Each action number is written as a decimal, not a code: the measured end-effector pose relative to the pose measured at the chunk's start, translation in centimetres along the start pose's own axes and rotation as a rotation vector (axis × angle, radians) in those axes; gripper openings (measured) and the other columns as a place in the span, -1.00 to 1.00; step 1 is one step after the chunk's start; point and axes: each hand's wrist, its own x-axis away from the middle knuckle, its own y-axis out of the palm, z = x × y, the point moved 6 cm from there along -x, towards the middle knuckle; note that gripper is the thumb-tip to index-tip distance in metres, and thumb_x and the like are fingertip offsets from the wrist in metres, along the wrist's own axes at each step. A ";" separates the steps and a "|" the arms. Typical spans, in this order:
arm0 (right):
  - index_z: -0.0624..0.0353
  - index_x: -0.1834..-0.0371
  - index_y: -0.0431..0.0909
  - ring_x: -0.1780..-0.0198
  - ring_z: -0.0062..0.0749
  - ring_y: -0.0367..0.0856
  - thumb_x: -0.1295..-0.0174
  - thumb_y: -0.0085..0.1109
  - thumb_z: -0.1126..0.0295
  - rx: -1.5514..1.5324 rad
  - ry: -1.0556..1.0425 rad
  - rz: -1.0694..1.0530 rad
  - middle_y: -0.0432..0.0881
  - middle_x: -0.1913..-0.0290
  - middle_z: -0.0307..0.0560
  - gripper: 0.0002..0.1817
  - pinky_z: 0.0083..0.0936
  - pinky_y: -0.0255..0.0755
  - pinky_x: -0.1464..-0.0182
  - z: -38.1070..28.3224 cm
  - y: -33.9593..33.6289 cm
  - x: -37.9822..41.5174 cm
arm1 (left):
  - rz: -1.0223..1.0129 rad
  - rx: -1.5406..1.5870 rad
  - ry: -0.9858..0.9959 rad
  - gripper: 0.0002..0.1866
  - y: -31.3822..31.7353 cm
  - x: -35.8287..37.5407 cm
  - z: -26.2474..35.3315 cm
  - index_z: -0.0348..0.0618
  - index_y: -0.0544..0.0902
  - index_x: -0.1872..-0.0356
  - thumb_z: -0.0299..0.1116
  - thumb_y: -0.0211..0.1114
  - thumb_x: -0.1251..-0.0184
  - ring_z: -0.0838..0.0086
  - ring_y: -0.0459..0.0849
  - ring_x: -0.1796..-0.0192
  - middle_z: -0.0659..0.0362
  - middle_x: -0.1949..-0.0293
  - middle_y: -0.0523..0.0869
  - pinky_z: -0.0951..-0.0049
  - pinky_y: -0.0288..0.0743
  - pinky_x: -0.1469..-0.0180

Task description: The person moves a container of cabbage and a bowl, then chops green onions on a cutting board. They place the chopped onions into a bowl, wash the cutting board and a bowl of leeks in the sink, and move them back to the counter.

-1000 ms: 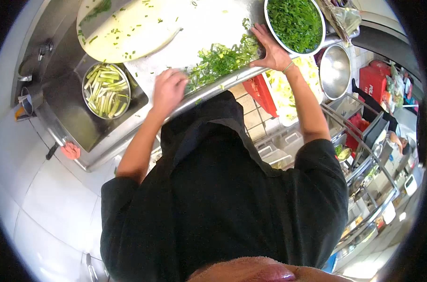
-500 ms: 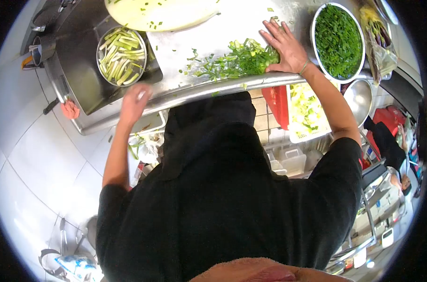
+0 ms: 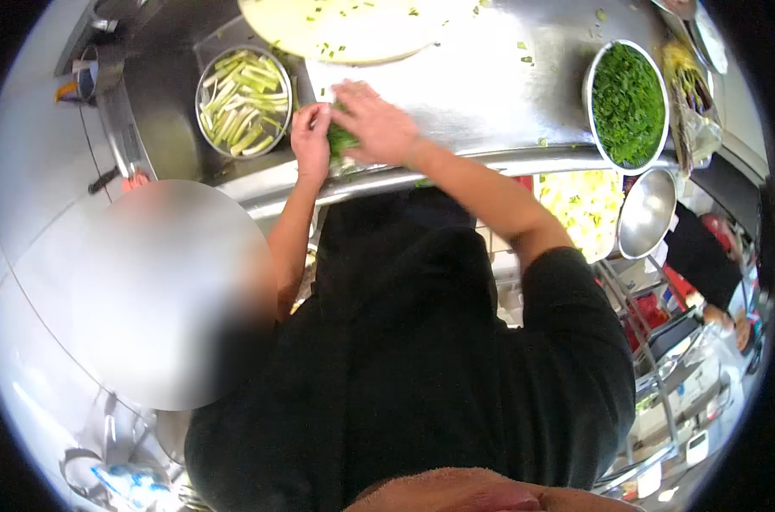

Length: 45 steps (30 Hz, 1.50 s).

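Note:
Chopped green leaves (image 3: 342, 139) are gathered between my two hands near the steel counter's front edge. My left hand (image 3: 310, 139) stands at the left side of the leaves, loosely cupped, with a gap between thumb and fingers. Over their right side lies my right hand (image 3: 374, 124), palm down with fingers stretched out and slightly blurred; it covers part of the leaves. Just left of my left hand is a round bowl of pale green cut stalks (image 3: 244, 102). A white colander (image 3: 589, 90) full of chopped greens is at the right.
A pale round board (image 3: 345, 30) with green bits lies at the back. The sink (image 3: 170, 136) is at the left. Below the counter's right side are a tray of yellow-green pieces (image 3: 579, 209) and a steel bowl (image 3: 647, 213). Bagged vegetables (image 3: 694, 111) lie beyond the colander. Another person (image 3: 703, 256) is at the far right.
My right hand has swept left with the chopped leaves, bunching them near the stalk bowl. My left hand has moved up and right to meet them. The view has shifted slightly.

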 end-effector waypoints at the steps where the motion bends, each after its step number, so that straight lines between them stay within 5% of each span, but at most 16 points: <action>1: 0.28 -0.45 0.36 -0.65 0.10 0.09 -0.08 0.45 0.21 -0.111 0.075 -0.004 0.27 -0.55 0.27 -0.16 -0.09 -0.04 -0.68 -1.1 0.6 -1.9 | -0.040 0.362 -0.154 -0.75 -0.1 -0.4 -0.1 -0.20 0.72 -0.05 -0.29 0.31 -0.50 0.46 0.62 -0.01 0.19 -0.01 0.66 0.49 0.50 -0.11; 3: 0.41 -0.13 0.57 -0.45 0.14 0.38 0.01 0.32 0.44 -0.355 0.113 0.301 0.50 -0.35 0.27 -0.44 -0.08 0.18 -0.57 -2.8 1.6 -4.7 | -0.168 1.076 -0.518 -0.69 1.7 0.0 0.9 -0.27 0.65 -0.17 -0.30 0.18 -0.59 0.45 0.64 -0.09 0.17 -0.09 0.69 0.47 0.50 -0.14; 5: 0.29 0.16 0.69 -0.23 0.18 0.56 0.00 0.27 0.41 -0.595 0.125 0.509 0.67 -0.09 0.20 -0.69 -0.04 0.37 -0.42 -3.7 4.8 -6.9 | -0.230 1.178 -0.623 -0.69 2.8 0.1 2.6 -0.26 0.65 -0.17 -0.31 0.18 -0.59 0.45 0.64 -0.09 0.17 -0.09 0.69 0.47 0.50 -0.13; 8: 0.20 0.22 0.67 -0.15 0.14 0.60 -0.06 0.21 0.39 -0.621 0.046 0.744 0.67 0.01 0.13 -0.77 -0.06 0.50 -0.26 -5.0 3.9 -7.3 | -0.290 1.120 -0.622 -0.69 3.3 0.5 6.1 -0.26 0.64 -0.18 -0.31 0.17 -0.58 0.46 0.64 -0.08 0.17 -0.08 0.69 0.47 0.50 -0.12; 13: 0.20 0.25 0.66 -0.10 0.09 0.62 -0.13 0.18 0.42 -0.619 -0.002 0.730 0.66 0.06 0.09 -0.83 -0.07 0.52 -0.19 -3.5 -3.5 -3.7 | -0.395 1.026 -0.544 -0.69 7.3 2.3 13.2 -0.25 0.63 -0.19 -0.33 0.16 -0.58 0.46 0.64 -0.06 0.17 -0.07 0.69 0.47 0.51 -0.10; 16: 0.26 0.18 0.67 -0.12 0.06 0.62 -0.16 0.21 0.48 -0.569 0.351 0.844 0.67 -0.01 0.11 -0.82 -0.13 0.52 -0.23 1.9 -9.7 3.1 | -0.529 0.986 -0.493 -0.69 14.2 4.3 18.4 -0.25 0.63 -0.19 -0.34 0.15 -0.58 0.46 0.64 -0.06 0.17 -0.06 0.70 0.47 0.51 -0.09; 21: 0.28 0.09 0.69 -0.23 -0.04 0.62 -0.29 0.17 0.52 -0.333 0.485 1.354 0.67 -0.16 0.13 -0.81 -0.25 0.44 -0.34 7.8 -22.0 16.5 | -0.665 0.910 -0.398 -0.69 27.8 8.4 26.6 -0.24 0.62 -0.20 -0.35 0.14 -0.58 0.47 0.64 -0.04 0.18 -0.05 0.70 0.47 0.51 -0.07; 25: 0.29 0.04 0.69 -0.20 0.09 0.64 -0.26 0.19 0.51 -0.133 0.519 1.556 0.70 -0.09 0.16 -0.77 -0.20 0.50 -0.30 11.6 -29.6 24.4 | -0.930 0.785 0.040 -0.73 39.9 7.1 28.3 -0.23 0.67 -0.10 -0.35 0.14 -0.57 0.49 0.63 0.02 0.19 0.03 0.73 0.48 0.51 0.03; 29: 0.28 0.02 0.67 -0.14 0.08 0.65 -0.28 0.08 0.53 0.140 0.532 1.590 0.69 -0.07 0.17 -0.74 -0.21 0.50 -0.28 15.7 -30.8 30.4 | -0.776 0.211 0.777 -0.75 44.7 9.4 32.7 -0.27 0.73 0.05 -0.32 0.17 -0.57 0.26 0.67 0.06 -0.03 0.17 0.77 0.33 0.52 -0.03; 30: 0.26 0.07 0.67 -0.06 0.15 0.63 -0.26 0.05 0.48 0.143 0.616 1.433 0.68 0.00 0.19 -0.74 -0.12 0.50 -0.25 16.8 -30.9 31.6 | -0.670 0.028 1.227 -0.68 46.3 9.2 32.1 -0.25 0.72 -0.03 -0.24 0.14 -0.56 0.04 0.66 -0.12 -0.10 0.00 0.77 0.17 0.46 -0.24; 31: 0.26 0.08 0.67 0.01 0.23 0.60 -0.25 0.04 0.42 0.225 0.681 1.271 0.66 0.05 0.23 -0.73 -0.02 0.48 -0.21 17.9 -30.4 32.6 | -0.556 -0.399 1.382 -0.57 47.7 9.6 30.5 -0.18 0.67 -0.22 -0.14 0.06 -0.59 -0.04 0.52 -0.37 -0.03 -0.31 0.65 -0.13 0.26 -0.44; 33: 0.29 -0.03 0.65 -0.10 0.27 0.62 -0.30 0.06 0.39 0.489 0.922 1.024 0.66 -0.06 0.28 -0.67 0.11 0.43 -0.30 19.0 -28.3 33.6 | -0.654 -0.799 1.243 -0.45 49.0 9.6 28.1 -0.03 0.38 -0.55 -0.07 -0.09 -0.67 -0.01 0.14 -0.65 0.12 -0.62 0.28 -0.51 -0.13 -0.51; 35: 0.38 -0.25 0.53 -0.43 0.22 0.47 -0.42 0.06 0.30 0.165 0.907 1.013 0.57 -0.32 0.29 -0.56 0.05 0.31 -0.50 20.1 -26.7 34.6 | -0.651 -0.861 1.260 -0.42 48.8 10.2 27.4 0.00 0.29 -0.60 -0.05 -0.12 -0.70 0.03 0.04 -0.69 0.14 -0.64 0.25 -0.47 -0.27 -0.56; 41: 0.24 -0.03 0.66 -0.38 0.10 0.52 -0.32 0.13 0.28 0.227 0.967 1.022 0.66 -0.17 0.14 -0.67 0.04 0.26 -0.50 16.3 -27.9 35.6 | -0.503 -1.314 1.342 -0.42 49.4 10.7 27.2 0.15 0.20 -0.65 -0.04 -0.16 -0.71 -0.08 -0.06 -0.69 0.14 -0.69 0.05 -0.73 -0.12 -0.40; 43: 0.19 0.16 0.74 -0.24 0.02 0.62 -0.24 0.17 0.31 0.333 0.893 1.314 0.73 0.02 0.04 -0.75 0.07 0.31 -0.43 15.6 -29.0 36.0 | -0.460 -1.252 1.275 -0.43 48.9 10.5 29.0 0.35 0.17 -0.65 -0.02 -0.13 -0.70 -0.22 -0.10 -0.68 -0.05 -0.70 -0.08 -0.76 -0.04 -0.35; 45: 0.23 0.14 0.70 -0.20 -0.03 0.63 -0.22 0.20 0.39 0.010 0.952 1.336 0.71 -0.01 0.04 -0.78 -0.01 0.38 -0.37 14.1 -29.5 36.6 | -0.617 -0.983 1.469 -0.42 49.1 7.8 29.1 0.37 0.16 -0.66 -0.04 -0.06 -0.69 -0.17 -0.08 -0.68 -0.04 -0.70 -0.04 -0.75 -0.08 -0.38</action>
